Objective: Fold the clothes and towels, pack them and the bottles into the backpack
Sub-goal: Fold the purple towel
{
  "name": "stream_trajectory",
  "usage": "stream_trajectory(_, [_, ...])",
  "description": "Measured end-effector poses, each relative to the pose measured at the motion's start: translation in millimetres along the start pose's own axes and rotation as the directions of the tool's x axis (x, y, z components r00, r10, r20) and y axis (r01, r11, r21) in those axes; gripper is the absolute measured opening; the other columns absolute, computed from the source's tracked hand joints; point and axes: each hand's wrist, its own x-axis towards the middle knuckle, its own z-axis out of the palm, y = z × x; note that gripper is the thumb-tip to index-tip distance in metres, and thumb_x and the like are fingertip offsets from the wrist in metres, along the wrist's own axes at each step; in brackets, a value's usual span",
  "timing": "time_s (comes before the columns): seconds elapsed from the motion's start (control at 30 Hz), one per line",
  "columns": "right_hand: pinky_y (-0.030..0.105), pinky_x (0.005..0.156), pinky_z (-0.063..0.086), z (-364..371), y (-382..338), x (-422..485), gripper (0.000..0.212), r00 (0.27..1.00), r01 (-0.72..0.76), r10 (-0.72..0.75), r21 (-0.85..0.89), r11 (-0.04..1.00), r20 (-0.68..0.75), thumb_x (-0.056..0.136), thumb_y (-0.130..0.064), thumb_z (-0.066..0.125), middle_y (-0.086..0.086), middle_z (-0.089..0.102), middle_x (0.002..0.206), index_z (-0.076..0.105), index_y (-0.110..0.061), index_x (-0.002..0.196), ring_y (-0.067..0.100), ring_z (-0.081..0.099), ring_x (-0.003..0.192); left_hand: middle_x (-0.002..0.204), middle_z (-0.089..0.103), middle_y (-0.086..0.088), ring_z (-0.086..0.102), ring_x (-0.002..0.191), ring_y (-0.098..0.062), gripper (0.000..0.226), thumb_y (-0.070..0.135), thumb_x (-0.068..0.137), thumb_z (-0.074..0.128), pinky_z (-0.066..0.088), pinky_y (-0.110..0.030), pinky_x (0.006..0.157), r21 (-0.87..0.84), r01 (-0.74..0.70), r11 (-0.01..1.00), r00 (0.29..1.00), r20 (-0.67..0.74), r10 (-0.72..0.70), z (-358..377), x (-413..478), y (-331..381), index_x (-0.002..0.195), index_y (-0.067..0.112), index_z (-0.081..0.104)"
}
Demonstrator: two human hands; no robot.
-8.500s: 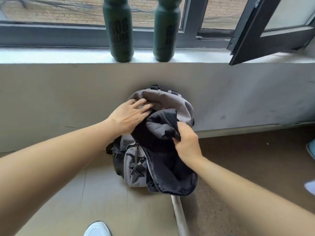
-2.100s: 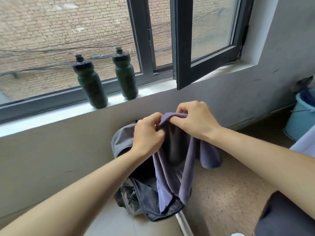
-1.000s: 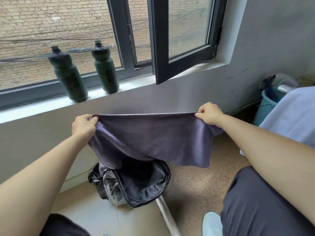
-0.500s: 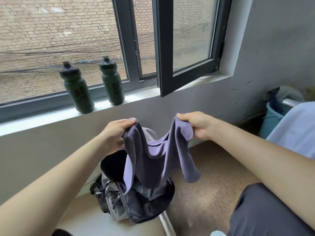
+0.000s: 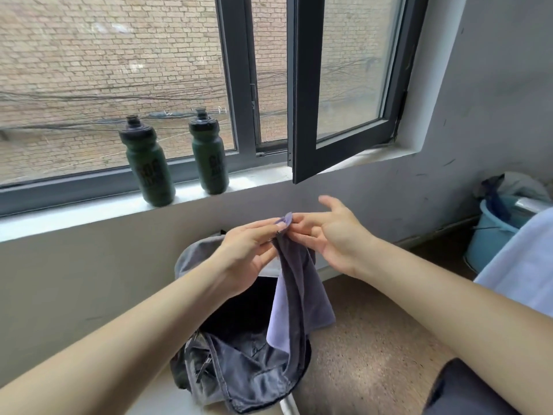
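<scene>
Above the open backpack (image 5: 245, 384), the purple towel (image 5: 299, 298) hangs limp and light, its top edge pinched by left hand (image 5: 248, 250) fingers, right hand (image 5: 335, 235) fingers spread just beside; best gripped at the corners.

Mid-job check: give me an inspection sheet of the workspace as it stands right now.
Surface: speckled floor; open backpack stands on it below the windowsill.
Job's things: purple towel hangs doubled above the backpack; left green bottle and right green bottle upright on the windowsill.
Clutter: blue bucket holding cloths; white fabric at right.
Hands: left hand pinches the towel's top; right hand open beside it.
Cables: wires outside the window only.
Surroundings: window sash swung inward; brick wall outside.
</scene>
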Motion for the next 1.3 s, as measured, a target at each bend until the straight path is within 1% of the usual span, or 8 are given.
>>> stream_trajectory(0.13, [0.028, 0.087, 0.06, -6.6, -0.3, -8.6, 0.045, 0.969, 0.237, -0.17, -0.484, 0.842, 0.179, 0.086, 0.017, 0.065, 0.011, 0.069, 0.105, 0.07, -0.015, 0.119, 0.023, 0.073, 0.1, 0.118, 0.075, -0.014, 0.073, 0.104, -0.016, 0.032, -0.005, 0.094, 0.058, 0.057, -0.023, 0.092, 0.0, -0.006, 1.0, 0.998, 0.059, 0.006, -5.6, -0.6, 1.6, 0.124, -0.002, 0.069])
stream_trajectory(0.23, [0.023, 0.083, 0.058, -9.4, -2.5, -7.6, 0.028, 0.93, 0.363, -0.289, -0.666, 0.652, 0.225, 0.085, 0.001, 0.076, 0.004, 0.068, 0.103, 0.076, -0.021, 0.102, 0.015, 0.07, 0.094, 0.124, 0.072, -0.016, 0.069, 0.112, -0.017, 0.038, -0.011, 0.093, 0.05, 0.054, -0.024, 0.101, 0.027, -0.001, 1.0, 0.994, 0.112, -0.002, -5.4, -1.7, 2.0, 0.125, -0.006, 0.067])
stream_trajectory(0.57, [0.015, 0.07, 0.042, -21.1, 1.6, 6.3, 0.01, 0.816, 0.52, -0.425, -0.82, 0.24, 0.392, 0.089, -0.022, 0.076, -0.006, 0.062, 0.1, 0.066, -0.023, 0.091, 0.013, 0.059, 0.088, 0.095, 0.077, -0.01, 0.074, 0.087, -0.014, 0.018, -0.008, 0.093, 0.062, 0.06, -0.021, 0.085, 0.134, -0.128, 0.983, 0.981, 0.163, 0.106, -3.1, -8.7, 5.2, 0.1, 0.002, 0.074])
stream_trajectory(0.67, [0.018, 0.074, 0.041, -23.1, -1.5, 10.5, 0.006, 0.835, 0.479, -0.456, -0.813, 0.33, 0.308, 0.093, -0.022, 0.07, -0.003, 0.066, 0.096, 0.065, -0.019, 0.094, 0.012, 0.06, 0.095, 0.092, 0.078, -0.011, 0.071, 0.082, -0.018, 0.017, -0.007, 0.089, 0.07, 0.06, -0.026, 0.078, 0.333, -0.278, 0.901, 0.96, 0.134, 0.247, -7.7, -8.5, 3.5, 0.1, 0.006, 0.071])
stream_trajectory(0.8, [0.033, 0.075, 0.05, -26.8, -7.9, 14.4, 0.011, 0.822, 0.503, -0.519, -0.726, 0.469, 0.234, 0.096, -0.017, 0.067, 0.0, 0.065, 0.08, 0.059, -0.016, 0.088, 0.013, 0.061, 0.076, 0.09, 0.079, -0.013, 0.069, 0.075, -0.02, 0.019, -0.007, 0.088, 0.073, 0.058, -0.029, 0.075, 0.519, -0.422, 0.743, 0.906, 0.223, 0.359, -12.5, -9.1, -2.7, 0.093, 0.003, 0.058])
stream_trajectory(0.97, [0.026, 0.072, 0.046, -31.0, -14.4, 13.2, 0.014, 0.787, 0.528, -0.584, -0.707, 0.471, 0.198, 0.096, -0.019, 0.066, -0.007, 0.06, 0.076, 0.056, -0.02, 0.087, 0.007, 0.054, 0.072, 0.08, 0.073, -0.002, 0.063, 0.075, -0.014, 0.011, 0.003, 0.082, 0.069, 0.05, -0.026, 0.079, 0.603, -0.469, 0.646, 0.883, 0.317, 0.345, -16.9, -4.2, -8.6, 0.085, 0.013, 0.065])
stream_trajectory(1.17, [0.042, 0.081, 0.051, -36.0, -18.5, 10.4, 0.012, 0.767, 0.543, -0.604, -0.72, 0.433, 0.215, 0.096, -0.019, 0.065, 0.008, 0.066, 0.085, 0.059, -0.009, 0.094, 0.026, 0.062, 0.081, 0.087, 0.067, -0.008, 0.069, 0.079, -0.014, 0.016, 0.022, 0.076, 0.079, 0.06, -0.046, 0.087, 0.751, -0.467, 0.467, 0.881, 0.348, 0.322, -21.0, 4.3, -20.4, 0.09, 0.027, 0.072])
stream_trajectory(1.3, [0.04, 0.081, 0.05, -37.6, -19.9, 9.6, 0.012, 0.757, 0.556, -0.615, -0.713, 0.427, 0.221, 0.097, -0.019, 0.063, 0.007, 0.064, 0.083, 0.058, -0.008, 0.094, 0.01, 0.057, 0.077, 0.093, 0.072, 0.007, 0.074, 0.08, -0.005, 0.024, 0.024, 0.078, 0.082, 0.061, -0.035, 0.086, 0.823, -0.439, 0.361, 0.888, 0.336, 0.314, -22.1, 8.8, -30.1, 0.099, 0.034, 0.075])
